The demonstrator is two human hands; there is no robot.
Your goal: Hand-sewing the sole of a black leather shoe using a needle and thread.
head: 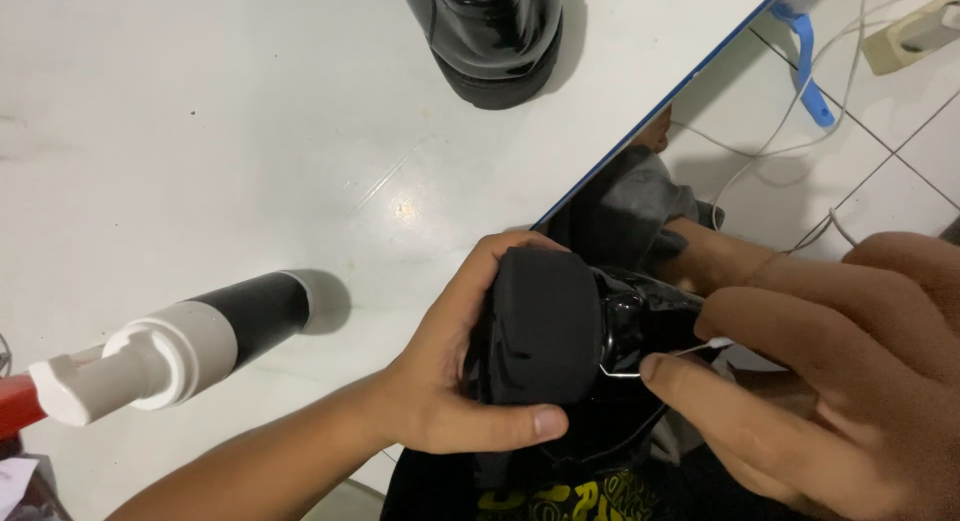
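Note:
My left hand [455, 366] grips a glossy black shoe [560, 326] by its toe, held over my lap at the table's edge. My right hand [830, 381] pinches the white tip of a thin shoelace [690, 349] that runs to the shoe's upper. A second glossy black shoe [495, 36] stands on the white table [200, 131] at the top, apart from both hands.
A black bottle with a white pump cap [170, 351] lies on its side at the left of the table. On the tiled floor to the right lie white cables [850, 71], a blue strap and a power strip [915, 36]. Dark clothing covers my lap.

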